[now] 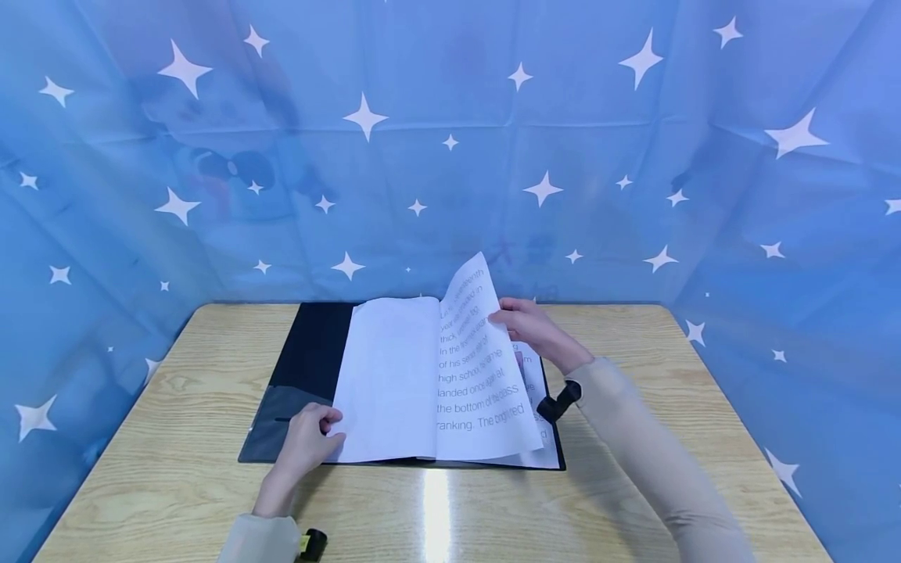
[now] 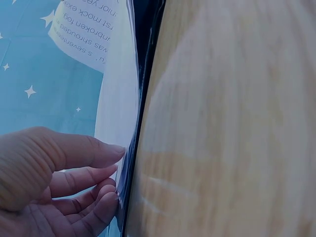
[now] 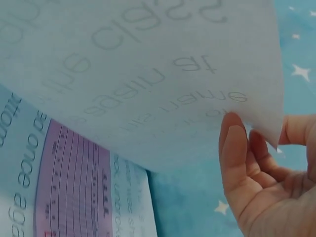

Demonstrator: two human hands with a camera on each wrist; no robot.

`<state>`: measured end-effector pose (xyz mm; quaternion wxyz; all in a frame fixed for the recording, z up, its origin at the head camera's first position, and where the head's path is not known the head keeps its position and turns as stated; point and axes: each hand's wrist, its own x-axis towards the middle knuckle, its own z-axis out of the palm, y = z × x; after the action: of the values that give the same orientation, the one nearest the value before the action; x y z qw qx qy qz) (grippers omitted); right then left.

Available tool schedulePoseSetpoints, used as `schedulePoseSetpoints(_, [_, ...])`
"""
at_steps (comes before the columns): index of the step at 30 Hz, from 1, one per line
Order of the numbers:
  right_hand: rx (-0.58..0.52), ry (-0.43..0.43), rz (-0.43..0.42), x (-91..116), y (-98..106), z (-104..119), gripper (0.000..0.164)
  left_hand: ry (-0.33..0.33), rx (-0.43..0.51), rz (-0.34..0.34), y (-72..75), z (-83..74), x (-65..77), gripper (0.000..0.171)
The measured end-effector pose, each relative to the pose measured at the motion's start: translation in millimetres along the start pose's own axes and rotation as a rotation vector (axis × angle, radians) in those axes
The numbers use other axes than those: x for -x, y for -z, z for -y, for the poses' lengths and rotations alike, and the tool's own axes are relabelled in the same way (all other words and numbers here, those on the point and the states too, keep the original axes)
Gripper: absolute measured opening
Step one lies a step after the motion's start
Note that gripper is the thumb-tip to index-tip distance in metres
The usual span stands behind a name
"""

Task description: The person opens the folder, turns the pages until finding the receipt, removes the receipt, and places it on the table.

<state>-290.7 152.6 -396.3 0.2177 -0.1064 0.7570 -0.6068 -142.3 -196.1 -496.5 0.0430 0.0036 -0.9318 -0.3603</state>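
Note:
An open folder (image 1: 322, 336) with a black cover lies on the table, white pages inside. My right hand (image 1: 531, 328) pinches the outer edge of a raised page (image 1: 475, 375) with large printed text, thumb on one side and fingers on the other. In the right wrist view, the print shows through the lifted page (image 3: 148, 84) in reverse. Beneath it lies another printed sheet with a pink-purple panel (image 3: 74, 173). On the left, my left hand (image 1: 310, 434) rests its loosely bent fingertips at the lower outer edge of the blank left page (image 1: 394, 375), thumb and fingers apart.
The wooden table (image 1: 176, 438) extends around the folder on both sides and in front. A blue cloth with white stars (image 1: 422, 172) hangs behind and along the sides. Black wrist-camera mounts (image 1: 559, 401) sit on both wrists, the right one close over the folder's right edge.

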Motion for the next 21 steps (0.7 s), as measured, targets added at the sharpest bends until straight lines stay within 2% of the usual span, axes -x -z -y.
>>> schedulePoseSetpoints(9, [-0.046,0.024,-0.017,-7.2,-17.6,9.0,0.029,0.000,0.002,-0.001,-0.3,0.1,1.4,0.019])
schedulePoseSetpoints(15, [-0.078,0.012,-0.049,-14.8,-31.0,14.6,0.031,0.006,0.002,-0.002,-0.5,-0.1,1.3,0.020])
schedulePoseSetpoints(21, [-0.104,0.005,-0.046,-18.9,-42.8,20.4,0.035,0.004,0.004,-0.001,-0.7,-0.8,1.2,0.020])
